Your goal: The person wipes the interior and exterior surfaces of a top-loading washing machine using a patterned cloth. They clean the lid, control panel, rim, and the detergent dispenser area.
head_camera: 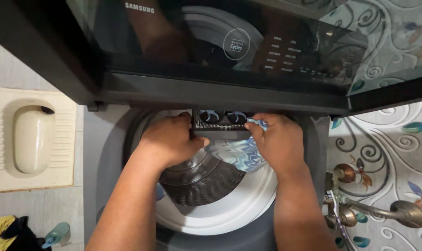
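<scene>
Soft, even indoor light falls from above, and focus is fairly sharp. The raised glossy black glass lid of the washing machine [211, 46] carries dim reflections and pale glare. Below that lid, the dark metal drum [206, 183] sits in shadow. Straight edges bow slightly towards the frame's corners.

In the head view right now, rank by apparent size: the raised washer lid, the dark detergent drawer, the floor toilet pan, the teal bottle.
1. Raised washer lid, though it sits nearest the camera.
2. Floor toilet pan.
3. Dark detergent drawer, partly hidden by the left hand and right hand.
4. Teal bottle.
</scene>
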